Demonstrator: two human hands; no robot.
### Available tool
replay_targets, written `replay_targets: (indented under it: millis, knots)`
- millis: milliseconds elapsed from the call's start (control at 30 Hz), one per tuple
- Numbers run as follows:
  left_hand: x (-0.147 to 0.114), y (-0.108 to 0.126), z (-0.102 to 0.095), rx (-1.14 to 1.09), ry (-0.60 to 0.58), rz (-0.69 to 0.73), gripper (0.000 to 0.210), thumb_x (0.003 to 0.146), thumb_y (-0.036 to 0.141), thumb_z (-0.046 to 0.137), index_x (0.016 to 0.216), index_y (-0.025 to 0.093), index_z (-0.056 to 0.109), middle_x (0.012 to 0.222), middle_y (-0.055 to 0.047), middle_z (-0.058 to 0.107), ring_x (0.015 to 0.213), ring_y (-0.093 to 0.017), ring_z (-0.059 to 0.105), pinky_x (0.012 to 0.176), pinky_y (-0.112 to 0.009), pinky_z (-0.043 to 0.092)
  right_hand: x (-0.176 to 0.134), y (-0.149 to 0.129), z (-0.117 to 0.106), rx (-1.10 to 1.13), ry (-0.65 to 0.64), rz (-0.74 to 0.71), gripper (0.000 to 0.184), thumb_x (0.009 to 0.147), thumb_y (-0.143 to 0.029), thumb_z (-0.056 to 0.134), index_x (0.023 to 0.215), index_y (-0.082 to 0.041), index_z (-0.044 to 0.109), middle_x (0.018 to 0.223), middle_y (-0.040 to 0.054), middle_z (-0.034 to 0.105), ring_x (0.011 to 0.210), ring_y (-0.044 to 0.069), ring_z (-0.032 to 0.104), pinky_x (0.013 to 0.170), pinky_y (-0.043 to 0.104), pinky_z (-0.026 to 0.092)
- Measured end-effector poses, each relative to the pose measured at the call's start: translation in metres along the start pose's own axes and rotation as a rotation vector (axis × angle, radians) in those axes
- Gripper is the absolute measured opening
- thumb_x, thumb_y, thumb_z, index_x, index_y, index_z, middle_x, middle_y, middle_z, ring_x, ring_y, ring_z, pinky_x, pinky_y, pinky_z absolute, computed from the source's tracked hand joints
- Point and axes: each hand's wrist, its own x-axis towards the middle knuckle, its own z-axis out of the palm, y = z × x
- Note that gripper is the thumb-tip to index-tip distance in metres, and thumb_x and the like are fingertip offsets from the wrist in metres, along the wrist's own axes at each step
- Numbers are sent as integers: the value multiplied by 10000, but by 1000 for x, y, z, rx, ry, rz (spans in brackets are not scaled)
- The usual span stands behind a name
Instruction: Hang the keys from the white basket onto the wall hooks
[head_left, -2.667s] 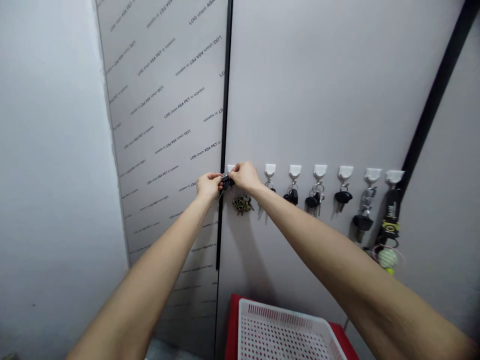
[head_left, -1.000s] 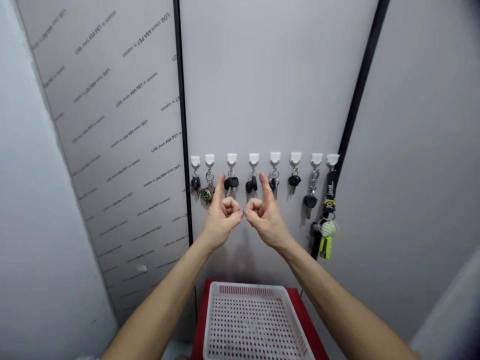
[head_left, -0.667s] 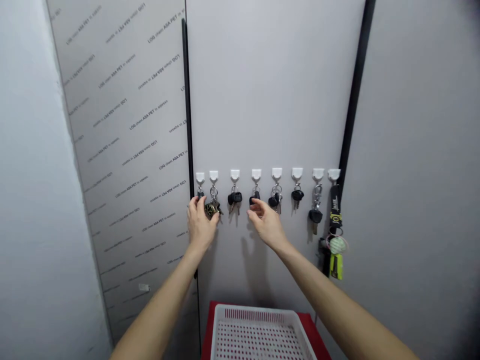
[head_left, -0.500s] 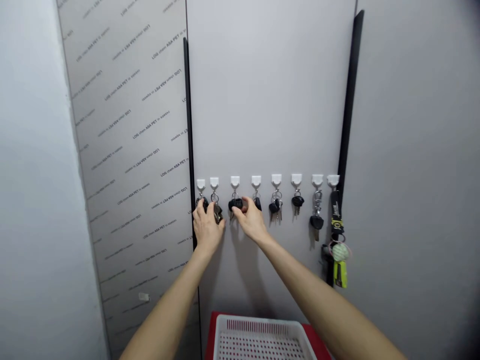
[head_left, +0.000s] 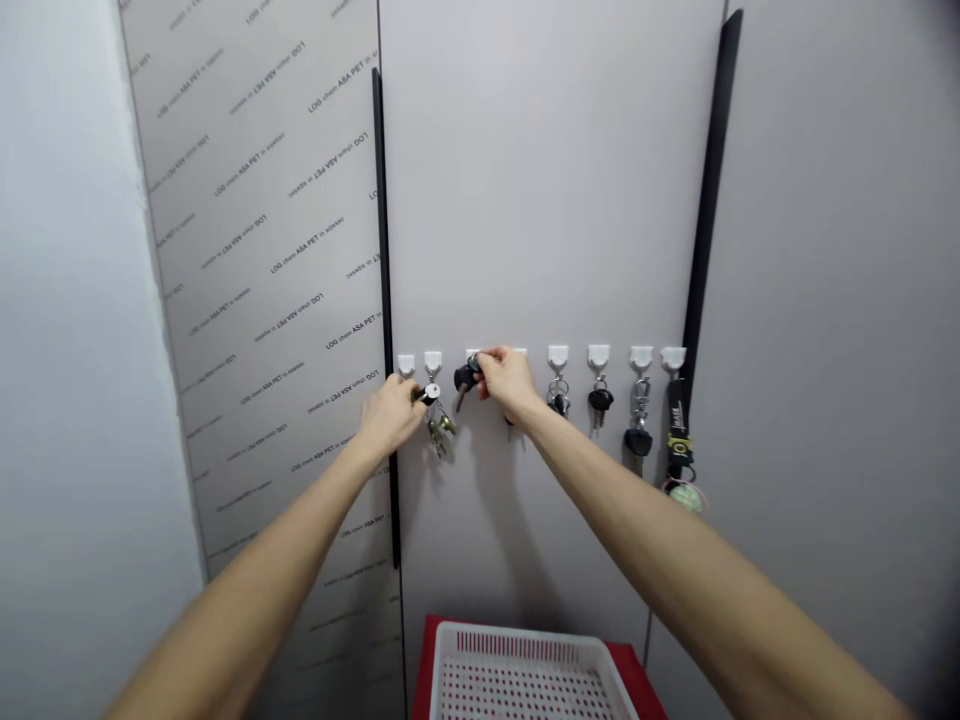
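Note:
A row of white hooks [head_left: 558,355] on a pale panel carries several bunches of keys. My left hand [head_left: 391,412] is closed at the two leftmost hooks, its fingertips pinching a key ring's dark key [head_left: 427,396]. Brass keys [head_left: 441,432] dangle just below those fingers. My right hand [head_left: 508,382] covers most of the fourth hook and pinches a black-headed key [head_left: 465,378] at the third hook. That key is tilted, its blade pointing down and left. Whether its ring is still on the hook is hidden.
Black-headed keys [head_left: 600,400] hang farther right, beside a dark lanyard [head_left: 679,425] with a pale green ball [head_left: 686,495]. Below stands a white perforated basket [head_left: 525,640] on a red surface [head_left: 626,665]. Long black handles [head_left: 716,180] run along the panel edges.
My right hand has risen and lifted the black-headed key toward its hook, tilting it. My left hand has shifted left and up, from loosely around the keys to a pinch.

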Motion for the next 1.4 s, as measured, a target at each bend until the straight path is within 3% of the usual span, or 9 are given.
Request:
replay_targets:
  millis: [167, 367, 567, 633, 767, 967, 1133, 1267, 1400]
  knots:
    - [31, 5, -33, -3, -138, -1, 160, 543, 261, 443, 611, 206, 577, 646, -46, 552, 595, -175, 493, 481, -225, 325, 9, -14, -2, -224, 14, -73, 250, 630, -188, 406, 854, -139, 507, 510, -1, 510, 328, 51, 408, 345, 185, 361]
    - [57, 7, -66, -100, -265, -48, 144, 486, 228, 451, 567, 183, 563, 479, 6, 503, 467, -110, 438, 441, -191, 304, -2, -5, -9, -438, -454, 22, 179, 618, -150, 442, 756, -121, 553, 455, -5, 498, 298, 47, 379, 323, 175, 338]
    - [64, 4, -66, -283, -467, -99, 84, 466, 197, 458, 504, 170, 527, 412, 30, 445, 381, -76, 373, 376, -184, 287, 2, 1, -9, -475, -395, -157, 221, 654, -194, 413, 818, -139, 550, 566, 6, 546, 332, 19, 380, 370, 141, 339]
    - [66, 5, -64, -282, -528, -80, 51, 448, 178, 472, 468, 168, 518, 388, 36, 424, 363, -71, 358, 367, -186, 279, -1, 2, -12, -491, -472, -162, 234, 652, -191, 404, 824, -133, 551, 569, 8, 546, 337, 20, 380, 367, 136, 332]
    - [69, 5, -69, -331, -451, -86, 48, 450, 173, 484, 470, 165, 527, 379, 41, 415, 351, -61, 335, 357, -183, 262, -21, 22, -21, -636, -743, -111, 248, 609, -166, 418, 799, -117, 570, 553, 13, 545, 360, 34, 397, 371, 138, 329]
    - [70, 2, -73, -339, -416, -70, 59, 447, 190, 516, 488, 160, 546, 376, 41, 404, 355, -56, 319, 356, -185, 240, -96, 98, -31, -775, -1130, -22, 279, 555, -129, 412, 757, -129, 605, 590, 19, 575, 460, 63, 448, 402, 138, 322]
    - [72, -7, -60, -528, -194, -116, 115, 475, 224, 510, 565, 162, 545, 401, 48, 401, 380, -53, 321, 384, -181, 251, -149, 145, -38, -825, -1299, 120, 329, 557, -109, 386, 797, -154, 607, 596, 12, 583, 425, 61, 435, 360, 137, 297]
    - [68, -15, -49, -517, -133, -118, 145, 488, 247, 497, 597, 166, 548, 422, 50, 407, 400, -57, 334, 400, -183, 256, -137, 135, -33, -775, -1220, 42, 327, 569, -97, 374, 794, -145, 606, 628, 30, 596, 473, 79, 472, 412, 156, 339]
    - [58, -17, -46, -411, -304, -56, 144, 488, 251, 494, 591, 168, 553, 436, 47, 420, 395, -59, 330, 385, -185, 236, -83, 75, -14, -577, -791, -227, 371, 643, -105, 336, 969, -115, 512, 659, 39, 591, 551, 78, 495, 549, 175, 381]
